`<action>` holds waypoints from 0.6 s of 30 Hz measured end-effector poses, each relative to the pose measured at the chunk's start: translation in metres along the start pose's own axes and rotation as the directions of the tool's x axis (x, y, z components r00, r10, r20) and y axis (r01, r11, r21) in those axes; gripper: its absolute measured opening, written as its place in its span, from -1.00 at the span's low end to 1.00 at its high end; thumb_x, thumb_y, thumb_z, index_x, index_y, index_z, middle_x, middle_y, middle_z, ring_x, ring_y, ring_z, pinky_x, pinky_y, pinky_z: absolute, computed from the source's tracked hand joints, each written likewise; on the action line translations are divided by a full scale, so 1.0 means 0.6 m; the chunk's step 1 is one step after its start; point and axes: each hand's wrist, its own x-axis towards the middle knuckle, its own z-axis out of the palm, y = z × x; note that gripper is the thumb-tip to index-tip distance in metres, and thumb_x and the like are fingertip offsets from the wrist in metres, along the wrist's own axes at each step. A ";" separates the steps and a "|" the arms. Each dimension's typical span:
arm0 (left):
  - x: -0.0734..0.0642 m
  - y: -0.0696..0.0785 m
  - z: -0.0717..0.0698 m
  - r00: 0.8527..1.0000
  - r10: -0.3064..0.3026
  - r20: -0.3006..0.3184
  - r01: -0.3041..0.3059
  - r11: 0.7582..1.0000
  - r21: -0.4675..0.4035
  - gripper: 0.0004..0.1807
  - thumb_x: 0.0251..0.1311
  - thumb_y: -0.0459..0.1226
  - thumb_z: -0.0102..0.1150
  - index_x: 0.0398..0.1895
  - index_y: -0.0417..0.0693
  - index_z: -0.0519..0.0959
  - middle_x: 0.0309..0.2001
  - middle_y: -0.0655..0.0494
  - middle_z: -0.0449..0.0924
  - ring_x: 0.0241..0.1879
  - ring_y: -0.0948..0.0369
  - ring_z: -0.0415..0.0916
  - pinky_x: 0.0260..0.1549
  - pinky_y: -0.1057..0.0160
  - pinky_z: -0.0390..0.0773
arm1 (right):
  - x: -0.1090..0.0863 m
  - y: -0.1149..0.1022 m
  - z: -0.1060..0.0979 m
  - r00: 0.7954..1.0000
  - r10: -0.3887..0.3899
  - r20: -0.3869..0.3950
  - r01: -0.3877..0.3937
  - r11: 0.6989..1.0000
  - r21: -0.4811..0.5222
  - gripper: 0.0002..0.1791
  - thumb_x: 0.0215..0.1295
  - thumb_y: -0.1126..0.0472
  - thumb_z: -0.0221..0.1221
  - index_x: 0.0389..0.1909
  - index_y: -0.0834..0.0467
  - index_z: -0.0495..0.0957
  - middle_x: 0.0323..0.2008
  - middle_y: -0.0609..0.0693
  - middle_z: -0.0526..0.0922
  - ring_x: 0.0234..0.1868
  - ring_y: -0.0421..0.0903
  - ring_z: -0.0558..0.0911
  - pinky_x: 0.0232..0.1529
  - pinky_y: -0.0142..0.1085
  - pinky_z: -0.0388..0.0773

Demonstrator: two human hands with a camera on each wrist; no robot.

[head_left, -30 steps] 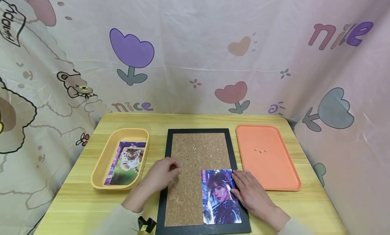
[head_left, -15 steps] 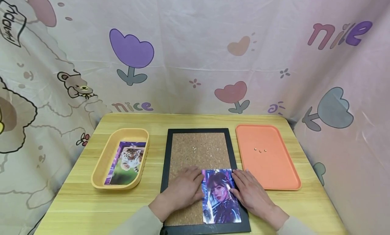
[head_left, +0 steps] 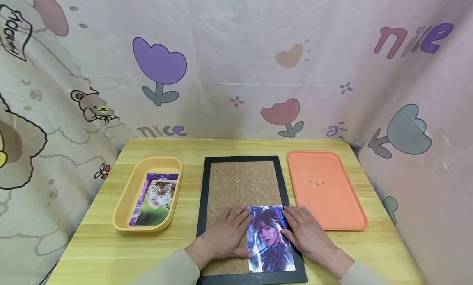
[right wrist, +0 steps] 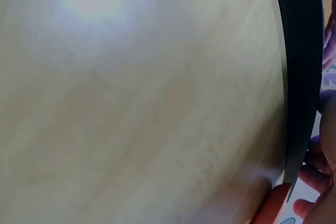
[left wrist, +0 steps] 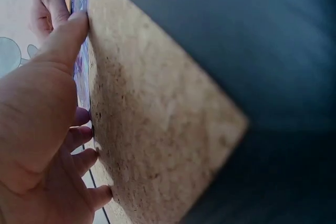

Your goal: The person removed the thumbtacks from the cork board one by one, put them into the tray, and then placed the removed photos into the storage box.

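Note:
A glossy purple and blue picture card [head_left: 272,246] with a printed portrait lies flat at the lower right of the black-framed cork board [head_left: 236,174]. Along the card's left edge rests my left hand [head_left: 226,235], its fingers extended over the cork. My right hand [head_left: 309,237] lies on the frame's right side, fingertips at the card's upper right edge. In the left wrist view the thumb and fingertips of my left hand [left wrist: 42,114] touch down beside the card's edge [left wrist: 82,72]. The right wrist view catches only part of my right hand [right wrist: 317,177] past the black frame [right wrist: 303,77].
To the left, a yellow tray [head_left: 123,209] holds a tiger picture [head_left: 159,198] on top of a purple one. An orange tray [head_left: 332,207] at the right bears several small gold pins [head_left: 317,183]. A printed curtain [head_left: 221,51] hangs behind the wooden table [head_left: 92,256].
My left hand has come from the board's left side rightward to the card's left edge, its curled fingers now extended. My right hand stays at the card's right edge.

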 end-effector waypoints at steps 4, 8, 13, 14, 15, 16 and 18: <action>0.001 0.002 0.003 1.000 -0.014 0.006 0.015 1.000 -0.023 0.20 0.22 0.60 -0.19 0.69 -0.03 0.14 0.72 0.02 0.00 0.70 0.02 -0.09 0.60 -0.19 0.15 | 0.019 0.018 -0.012 0.998 -0.066 0.015 0.066 0.998 -0.015 -0.43 0.42 -0.09 0.30 0.21 0.28 0.65 0.17 0.17 0.70 0.23 0.14 0.66 0.36 0.24 0.50; 0.002 0.002 0.002 1.000 -0.026 0.014 0.027 0.999 -0.026 0.21 0.21 0.61 -0.17 0.69 -0.02 0.15 0.72 0.02 0.00 0.70 0.02 -0.08 0.60 -0.19 0.15 | 0.058 0.039 -0.033 0.988 -0.150 0.047 0.151 0.988 -0.014 -0.61 0.35 0.01 0.38 0.04 0.19 0.73 -0.01 0.06 0.76 0.05 0.05 0.70 0.28 0.15 0.57; 0.004 0.003 0.001 0.999 -0.037 0.037 0.038 0.998 -0.046 0.26 0.15 0.64 -0.17 0.71 0.00 0.11 0.73 0.03 -0.05 0.71 0.04 -0.12 0.62 -0.18 0.10 | 0.111 0.057 -0.061 0.961 -0.264 0.087 0.268 0.963 -0.036 -0.78 0.36 0.12 0.37 -0.07 0.14 0.75 -0.12 0.00 0.77 -0.04 0.00 0.71 0.13 -0.01 0.64; 0.003 0.004 0.001 0.998 -0.038 0.043 0.040 0.998 -0.052 0.27 0.14 0.65 -0.17 0.71 0.00 0.10 0.73 0.03 -0.07 0.71 0.04 -0.13 0.62 -0.18 0.08 | 0.121 0.058 -0.065 0.953 -0.287 0.094 0.291 0.956 -0.043 -0.80 0.37 0.13 0.36 -0.08 0.13 0.75 -0.13 -0.01 0.76 -0.04 -0.01 0.71 0.10 -0.03 0.64; 0.003 0.004 0.001 0.998 -0.039 0.048 0.042 0.997 -0.060 0.28 0.12 0.65 -0.16 0.71 0.00 0.09 0.73 0.03 -0.08 0.72 0.05 -0.14 0.63 -0.18 0.07 | 0.131 0.058 -0.069 0.946 -0.308 0.102 0.314 0.948 -0.051 -0.84 0.39 0.15 0.35 -0.10 0.12 0.75 -0.14 -0.03 0.76 -0.06 -0.02 0.70 0.07 -0.05 0.64; 0.003 0.005 0.000 0.998 -0.040 0.053 0.044 0.997 -0.066 0.29 0.11 0.66 -0.16 0.72 0.00 0.08 0.73 0.03 -0.09 0.72 0.05 -0.15 0.63 -0.18 0.05 | 0.140 0.058 -0.072 0.937 -0.330 0.111 0.338 0.939 -0.059 -0.86 0.40 0.16 0.34 -0.12 0.10 0.75 -0.16 -0.05 0.76 -0.07 -0.03 0.70 0.06 -0.07 0.64; 0.002 0.005 0.000 0.997 -0.041 0.058 0.046 0.996 -0.072 0.31 0.10 0.66 -0.14 0.72 0.00 0.07 0.73 0.03 -0.11 0.72 0.06 -0.17 0.63 -0.17 0.04 | 0.158 0.056 -0.075 0.917 -0.381 0.122 0.392 0.915 -0.093 -0.91 0.41 0.16 0.33 -0.17 0.07 0.74 -0.19 -0.09 0.76 -0.09 -0.06 0.69 0.07 -0.10 0.63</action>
